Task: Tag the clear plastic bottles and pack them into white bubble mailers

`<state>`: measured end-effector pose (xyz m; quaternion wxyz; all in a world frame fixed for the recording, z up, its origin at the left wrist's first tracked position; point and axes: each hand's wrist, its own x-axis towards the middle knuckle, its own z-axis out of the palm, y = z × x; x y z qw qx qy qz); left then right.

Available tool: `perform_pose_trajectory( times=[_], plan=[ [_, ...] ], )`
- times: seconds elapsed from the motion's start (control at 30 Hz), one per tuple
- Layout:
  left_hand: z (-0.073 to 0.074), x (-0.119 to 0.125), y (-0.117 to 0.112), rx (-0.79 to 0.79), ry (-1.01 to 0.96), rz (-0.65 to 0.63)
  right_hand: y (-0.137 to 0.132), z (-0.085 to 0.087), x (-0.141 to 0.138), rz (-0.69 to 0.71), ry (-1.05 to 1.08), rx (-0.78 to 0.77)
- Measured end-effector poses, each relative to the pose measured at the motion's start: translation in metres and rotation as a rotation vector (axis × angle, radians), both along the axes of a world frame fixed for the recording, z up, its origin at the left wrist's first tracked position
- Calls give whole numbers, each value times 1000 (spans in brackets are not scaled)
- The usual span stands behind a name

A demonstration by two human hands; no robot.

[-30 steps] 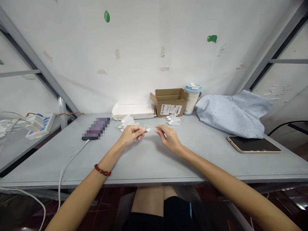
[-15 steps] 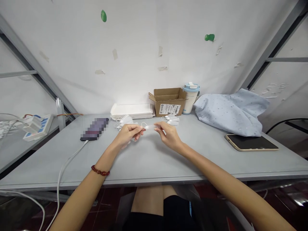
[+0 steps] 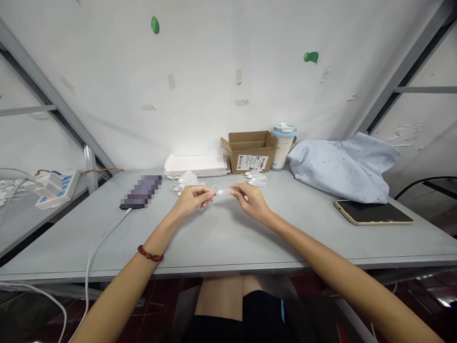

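A small white hang tag [image 3: 224, 192] with a thin string loop and a white bead-like end is held up between my two hands, a little above the table. My left hand [image 3: 194, 198] is closed in a pinch at the tag's string end. At the opposite end, the thumb and fingers of my right hand [image 3: 253, 201] pinch the tag. Behind my left hand lies a pile of similar white tags [image 3: 188, 178] with strings. A smaller group of tags [image 3: 257, 181] rests behind my right hand.
A white stack of flat sheets or envelopes [image 3: 196, 165], an open cardboard box [image 3: 250, 162] and a lidded cup [image 3: 283, 148] stand along the wall. Bluish cloth [image 3: 342, 164] and a phone [image 3: 373, 213] lie right; a cabled phone [image 3: 141, 191] and power strip [image 3: 59, 190] are left.
The tag has shifted slightly right and down, and more of its bead end shows beside my left fingertips. My left fingers have drawn closer together. My right hand has barely moved.
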<state>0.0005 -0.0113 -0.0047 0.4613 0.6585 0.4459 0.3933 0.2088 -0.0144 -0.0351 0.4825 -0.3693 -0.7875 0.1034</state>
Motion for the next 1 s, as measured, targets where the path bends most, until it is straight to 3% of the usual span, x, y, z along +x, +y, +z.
perform_pose_trajectory(
  times=[0.3, 0.53, 0.77, 1.0],
  plan=[
    [-3, -1, 2, 60, 37, 14, -2, 1, -1, 15, 8, -98],
    [12, -13, 2, 45, 73, 70, 6, 11, 8, 38, -99, -140],
    [15, -50, 13, -10, 110, 171, 31, 8, 42, -167, -280, -114],
    [19, -64, 15, -28, 197, 291, 47, 5, 69, -368, -536, -233]
  ],
)
